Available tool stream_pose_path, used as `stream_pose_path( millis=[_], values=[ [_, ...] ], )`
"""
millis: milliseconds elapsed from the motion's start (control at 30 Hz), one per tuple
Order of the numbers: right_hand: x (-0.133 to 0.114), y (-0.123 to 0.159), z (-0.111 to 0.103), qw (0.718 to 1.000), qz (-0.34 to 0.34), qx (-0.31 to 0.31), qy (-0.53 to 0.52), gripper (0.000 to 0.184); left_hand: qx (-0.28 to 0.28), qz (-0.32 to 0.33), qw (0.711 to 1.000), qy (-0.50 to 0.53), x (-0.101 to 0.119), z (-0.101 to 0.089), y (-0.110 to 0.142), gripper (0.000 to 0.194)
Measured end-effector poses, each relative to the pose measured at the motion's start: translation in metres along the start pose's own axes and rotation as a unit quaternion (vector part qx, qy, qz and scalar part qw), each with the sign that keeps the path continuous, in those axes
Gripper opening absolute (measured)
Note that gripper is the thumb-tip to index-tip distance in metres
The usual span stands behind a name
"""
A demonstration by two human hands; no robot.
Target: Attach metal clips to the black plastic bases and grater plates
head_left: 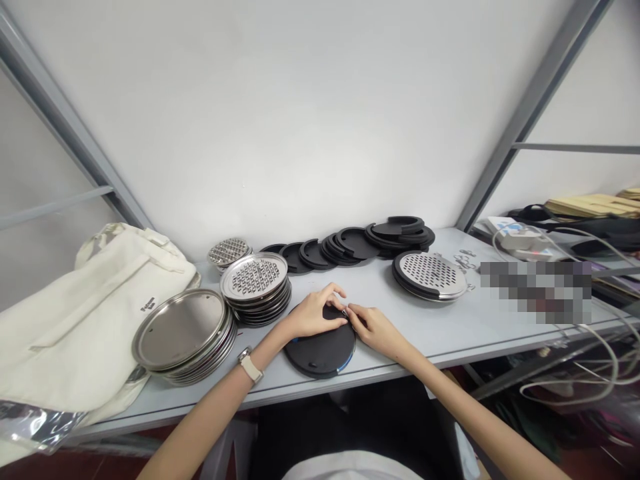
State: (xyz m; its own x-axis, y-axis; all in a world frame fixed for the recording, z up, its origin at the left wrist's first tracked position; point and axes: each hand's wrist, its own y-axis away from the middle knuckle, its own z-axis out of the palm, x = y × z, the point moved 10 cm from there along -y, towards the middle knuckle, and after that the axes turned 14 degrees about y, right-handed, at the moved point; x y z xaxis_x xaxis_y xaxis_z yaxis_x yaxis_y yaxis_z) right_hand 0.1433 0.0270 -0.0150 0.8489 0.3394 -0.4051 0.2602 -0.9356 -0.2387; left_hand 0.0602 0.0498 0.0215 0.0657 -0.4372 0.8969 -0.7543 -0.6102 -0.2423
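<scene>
A round black disc (320, 350) lies flat on the table in front of me, with a blue strip showing at its lower right rim. My left hand (317, 315) rests over its upper part, thumb and fingers curled toward the rim. At that same upper right edge, my right hand (375, 331) pinches with thumb and forefinger. Whatever small piece is between the fingertips is too small and covered to name. To the right sits a perforated metal grater disc (433, 273) in a black holder, beside several small metal clips (465, 260).
Stacked plain metal discs (183, 330) and grater discs (255, 280) stand left, with a smaller grater stack (229, 251) behind. Black round holders (350, 245) line the wall. A cream bag (100, 313) lies far left; white cables (613, 360) hang at right.
</scene>
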Motion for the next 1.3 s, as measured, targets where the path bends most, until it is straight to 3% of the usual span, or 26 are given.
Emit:
stream_pose_path(
  millis=[1300],
  values=[
    [-0.0008, 0.0002, -0.0019, 0.999, 0.002, -0.042, -0.010, 0.030, 0.000, 0.019, 1.000, 0.000, -0.0042, 0.0000, -0.0008, 0.029]
  ],
)
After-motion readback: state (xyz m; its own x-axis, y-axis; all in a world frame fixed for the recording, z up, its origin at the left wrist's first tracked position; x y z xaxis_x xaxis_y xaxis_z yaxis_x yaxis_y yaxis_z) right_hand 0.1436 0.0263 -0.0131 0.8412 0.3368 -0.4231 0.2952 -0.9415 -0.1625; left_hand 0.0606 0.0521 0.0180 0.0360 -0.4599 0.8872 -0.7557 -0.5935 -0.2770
